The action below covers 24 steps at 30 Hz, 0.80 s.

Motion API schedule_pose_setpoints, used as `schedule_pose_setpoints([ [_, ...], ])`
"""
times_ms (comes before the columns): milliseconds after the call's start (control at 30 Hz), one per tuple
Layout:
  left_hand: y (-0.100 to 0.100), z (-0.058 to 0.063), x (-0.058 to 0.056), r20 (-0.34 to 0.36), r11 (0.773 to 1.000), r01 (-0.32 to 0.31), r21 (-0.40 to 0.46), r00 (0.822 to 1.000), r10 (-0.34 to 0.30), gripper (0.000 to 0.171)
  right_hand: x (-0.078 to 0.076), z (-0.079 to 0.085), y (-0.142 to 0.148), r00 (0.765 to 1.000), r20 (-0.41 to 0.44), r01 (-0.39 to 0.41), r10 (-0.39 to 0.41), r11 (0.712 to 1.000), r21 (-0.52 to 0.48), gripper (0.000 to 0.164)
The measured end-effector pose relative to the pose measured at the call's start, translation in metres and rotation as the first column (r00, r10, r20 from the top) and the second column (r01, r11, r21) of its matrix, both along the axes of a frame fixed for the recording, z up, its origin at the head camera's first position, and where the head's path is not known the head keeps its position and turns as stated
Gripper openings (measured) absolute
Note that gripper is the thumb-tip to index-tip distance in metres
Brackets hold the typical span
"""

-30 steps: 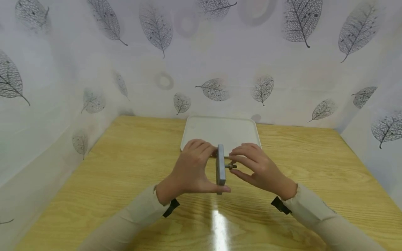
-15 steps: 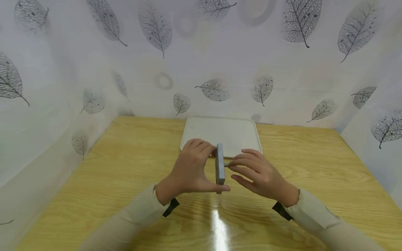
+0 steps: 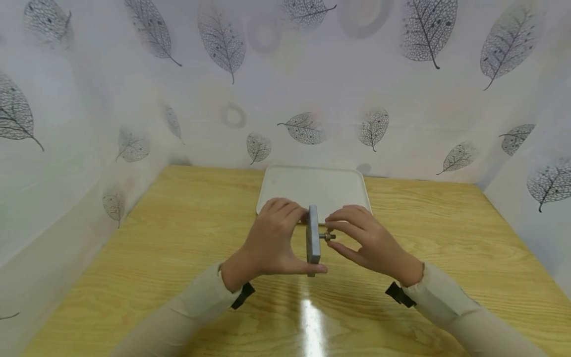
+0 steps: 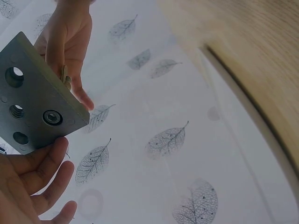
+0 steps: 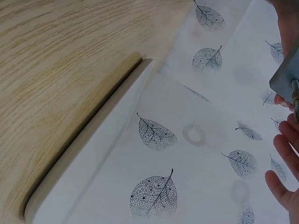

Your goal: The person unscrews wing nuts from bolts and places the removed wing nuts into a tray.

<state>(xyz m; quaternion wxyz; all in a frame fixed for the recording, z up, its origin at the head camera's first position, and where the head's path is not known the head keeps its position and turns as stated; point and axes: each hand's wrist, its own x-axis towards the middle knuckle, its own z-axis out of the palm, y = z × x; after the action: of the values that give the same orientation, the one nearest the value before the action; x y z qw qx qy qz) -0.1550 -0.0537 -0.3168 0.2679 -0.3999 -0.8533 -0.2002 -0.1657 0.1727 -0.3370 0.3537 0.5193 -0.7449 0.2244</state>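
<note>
My left hand [image 3: 271, 243] grips a thick grey metal plate [image 3: 314, 235] by its edges, thumb below and fingers above, holding it upright over the table. In the left wrist view the plate shows several round holes, one of them threaded. A socket-head bolt [image 4: 52, 117] sits in another hole, its head sunk in that face. The bolt's shank sticks out of the plate's right side and carries a nut [image 3: 328, 237]. My right hand [image 3: 372, 244] has thumb and fingertips around the nut, pinching it. Exactly where the fingertips touch is partly hidden.
A white rectangular tray [image 3: 316, 186] lies behind the hands on the wood-grain table [image 3: 200, 223]. Leaf-printed cloth [image 3: 312, 89] hangs along the back and both sides of the table.
Half a second ago the right fingers were spread and rolled over the nut. Now thumb and fingers have come back around it. The left hand and plate have hardly moved.
</note>
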Motion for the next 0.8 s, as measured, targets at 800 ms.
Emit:
schedule_pose_setpoints([
  [800, -0.0019, -0.0028, -0.0018, -0.004, 1.0, -0.018, 0.007, 1.0, 0.018, 0.073, 0.0041, 0.0032, -0.001, 0.995, -0.069, -0.071, 0.068, 0.996, -0.048, 0.027],
])
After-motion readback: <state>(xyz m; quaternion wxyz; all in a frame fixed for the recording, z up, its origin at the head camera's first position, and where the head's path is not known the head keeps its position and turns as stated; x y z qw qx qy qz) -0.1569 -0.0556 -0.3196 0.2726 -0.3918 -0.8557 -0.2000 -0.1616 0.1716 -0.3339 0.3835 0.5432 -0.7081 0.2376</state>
